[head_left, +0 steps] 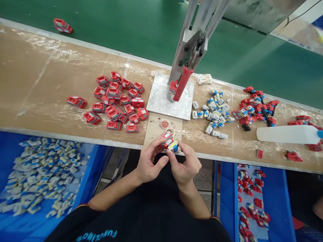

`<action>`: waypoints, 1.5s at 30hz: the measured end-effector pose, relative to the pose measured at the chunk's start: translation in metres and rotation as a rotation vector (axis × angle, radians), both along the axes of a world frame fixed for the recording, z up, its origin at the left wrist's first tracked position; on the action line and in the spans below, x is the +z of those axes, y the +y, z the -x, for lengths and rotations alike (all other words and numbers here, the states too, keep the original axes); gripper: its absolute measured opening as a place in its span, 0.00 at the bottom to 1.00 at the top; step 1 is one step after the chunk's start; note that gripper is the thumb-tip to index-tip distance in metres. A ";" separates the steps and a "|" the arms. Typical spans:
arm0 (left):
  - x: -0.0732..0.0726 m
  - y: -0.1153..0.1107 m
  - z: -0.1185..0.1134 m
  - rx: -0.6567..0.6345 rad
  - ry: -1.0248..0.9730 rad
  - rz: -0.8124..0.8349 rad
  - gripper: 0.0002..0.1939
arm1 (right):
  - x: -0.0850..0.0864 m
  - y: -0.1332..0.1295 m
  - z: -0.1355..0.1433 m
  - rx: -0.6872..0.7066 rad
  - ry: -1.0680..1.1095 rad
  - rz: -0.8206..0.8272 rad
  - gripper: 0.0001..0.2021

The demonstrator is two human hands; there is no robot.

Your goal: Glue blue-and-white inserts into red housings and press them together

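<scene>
Near the front edge of the bench, my left hand [151, 158] is closed around a red and grey plastic toy part [166, 139]. My right hand [185, 161] pinches a smaller white, yellow and blue plastic toy part [173, 146] right beside it; whether the two touch I cannot tell. Just beyond the hands lie a small round dish of red stuff [165, 124] and a second small round dish [170, 130], with thin sticks [180, 131] by it. A hand press with a red handle [183, 84] stands on a metal plate [157, 97], a red part under it.
Red parts [114, 92] are heaped left of the press, white and blue parts [215, 114] right of it. Farther right are red and black parts [259, 107] and a white bottle [287, 134]. Blue bins [87, 174] hold parts below. A green belt [113, 30] runs behind.
</scene>
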State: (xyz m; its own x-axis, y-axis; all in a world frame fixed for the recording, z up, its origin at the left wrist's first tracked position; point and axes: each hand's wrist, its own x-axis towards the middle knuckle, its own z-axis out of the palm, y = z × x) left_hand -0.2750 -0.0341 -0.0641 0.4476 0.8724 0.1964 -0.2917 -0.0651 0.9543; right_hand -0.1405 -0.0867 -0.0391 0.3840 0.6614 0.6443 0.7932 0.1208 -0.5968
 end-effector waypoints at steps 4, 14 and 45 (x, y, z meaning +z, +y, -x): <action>0.002 -0.002 -0.003 0.095 0.085 -0.057 0.23 | -0.013 -0.006 0.002 0.050 0.131 0.104 0.20; 0.016 0.019 0.007 0.138 0.059 0.202 0.18 | -0.009 0.006 -0.014 0.434 0.430 0.209 0.20; 0.020 0.046 0.058 0.112 -0.142 0.101 0.34 | 0.050 0.084 -0.092 0.415 0.245 0.206 0.17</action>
